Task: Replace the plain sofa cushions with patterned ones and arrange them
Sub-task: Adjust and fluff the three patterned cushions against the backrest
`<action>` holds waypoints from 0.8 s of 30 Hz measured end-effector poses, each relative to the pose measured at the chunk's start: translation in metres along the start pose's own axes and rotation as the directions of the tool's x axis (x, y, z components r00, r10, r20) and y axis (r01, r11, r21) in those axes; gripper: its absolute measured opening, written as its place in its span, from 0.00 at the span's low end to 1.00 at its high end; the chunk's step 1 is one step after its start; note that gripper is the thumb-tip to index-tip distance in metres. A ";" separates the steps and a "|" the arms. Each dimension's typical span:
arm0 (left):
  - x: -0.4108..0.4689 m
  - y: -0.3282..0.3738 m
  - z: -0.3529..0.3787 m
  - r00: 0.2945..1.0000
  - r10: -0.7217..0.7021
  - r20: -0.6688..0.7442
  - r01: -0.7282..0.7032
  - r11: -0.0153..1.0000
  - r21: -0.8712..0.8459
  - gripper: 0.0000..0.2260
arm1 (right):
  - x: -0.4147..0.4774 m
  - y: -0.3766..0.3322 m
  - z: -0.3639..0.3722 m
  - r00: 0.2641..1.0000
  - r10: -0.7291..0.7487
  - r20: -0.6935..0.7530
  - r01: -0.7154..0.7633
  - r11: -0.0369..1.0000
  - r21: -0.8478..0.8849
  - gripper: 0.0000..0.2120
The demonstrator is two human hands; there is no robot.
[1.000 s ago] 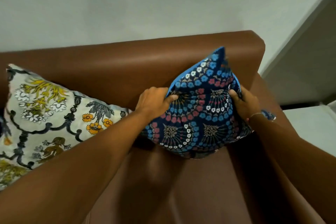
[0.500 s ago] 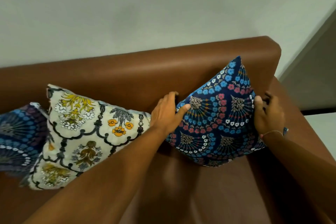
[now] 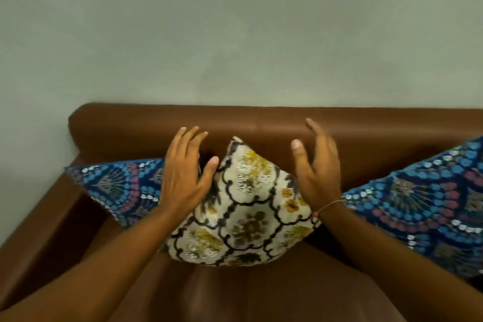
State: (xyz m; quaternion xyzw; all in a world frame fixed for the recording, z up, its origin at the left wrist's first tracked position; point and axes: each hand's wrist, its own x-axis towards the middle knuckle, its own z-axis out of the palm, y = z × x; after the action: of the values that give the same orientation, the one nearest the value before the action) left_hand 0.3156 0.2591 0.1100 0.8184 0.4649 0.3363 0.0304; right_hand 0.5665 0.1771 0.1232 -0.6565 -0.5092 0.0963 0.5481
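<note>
The left hand, at centre left of the frame, is spread with fingers extended, its palm lying over the left edge of the cream floral cushion; the thumb rests against the fabric, but nothing is gripped. The right hand, at centre right, is likewise spread, fingers pointing toward the top of the frame and thumb apart from them; it is beside the cushion's upper right edge, and whether it touches the fabric cannot be told. A thin thread bracelet circles the right wrist. The cream floral cushion sits between the two hands at the centre of the frame, turned corner-up like a diamond, its top corner leaning against the backrest of the brown sofa and its lower edge on the seat. To its left, a blue patterned cushion lies against the backrest at the sofa's left end, partly covered by the left hand and forearm and overlapped by the cream cushion's edge. To the right, a second blue patterned cushion leans in the same manner and runs out of the right side of the frame. A pale grey-green wall fills the upper half of the frame behind the sofa.
</note>
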 end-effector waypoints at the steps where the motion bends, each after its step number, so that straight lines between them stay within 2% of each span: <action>1: -0.004 -0.029 -0.015 0.999 -0.027 0.019 0.027 0.999 0.019 0.27 | -0.010 -0.018 0.031 0.999 -0.016 0.039 0.015 0.999 0.028 0.23; 5: -0.016 -0.134 -0.049 0.947 -0.168 0.275 0.128 0.979 0.158 0.46 | -0.052 -0.067 0.150 0.980 -0.021 0.200 0.003 0.996 0.090 0.24; 7: -0.020 -0.181 -0.051 0.875 -0.220 0.430 0.115 0.959 0.257 0.58 | -0.071 -0.077 0.204 0.959 0.082 0.273 -0.117 0.987 0.114 0.29; 9: -0.025 -0.219 -0.048 0.801 -0.251 0.543 0.080 0.944 0.319 0.65 | -0.084 -0.074 0.245 0.911 0.248 0.331 -0.307 0.941 0.140 0.41; 12: -0.036 -0.260 -0.039 0.782 -0.204 0.589 0.002 0.945 0.326 0.70 | -0.093 -0.046 0.282 0.790 0.487 0.373 -0.578 0.795 0.186 0.59; 14: -0.041 -0.274 -0.034 0.809 -0.159 0.566 -0.016 0.956 0.292 0.71 | -0.094 -0.023 0.292 0.736 0.518 0.436 -0.624 0.769 0.140 0.64; 17: -0.043 -0.284 -0.027 0.830 -0.152 0.537 0.005 0.964 0.265 0.71 | -0.089 -0.004 0.309 0.709 0.487 0.510 -0.550 0.834 -0.031 0.55; 19: -0.043 -0.286 -0.023 0.840 -0.183 0.510 0.049 0.963 0.266 0.69 | -0.083 -0.001 0.315 0.718 0.493 0.492 -0.525 0.847 -0.081 0.47; 21: -0.043 -0.289 -0.021 0.856 -0.200 0.476 0.077 0.961 0.265 0.66 | -0.082 -0.005 0.317 0.781 0.460 0.423 -0.475 0.877 -0.076 0.41; 24: -0.042 -0.302 -0.029 0.886 -0.217 0.409 0.131 0.965 0.228 0.64 | -0.085 -0.025 0.321 0.889 0.320 0.328 -0.303 0.948 -0.103 0.34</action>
State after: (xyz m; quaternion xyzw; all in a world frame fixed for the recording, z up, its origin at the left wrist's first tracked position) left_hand 0.0608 0.3895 0.0012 0.8262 0.5489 0.0964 0.0825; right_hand 0.2931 0.3078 -0.0157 -0.7163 -0.4866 0.2821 0.4129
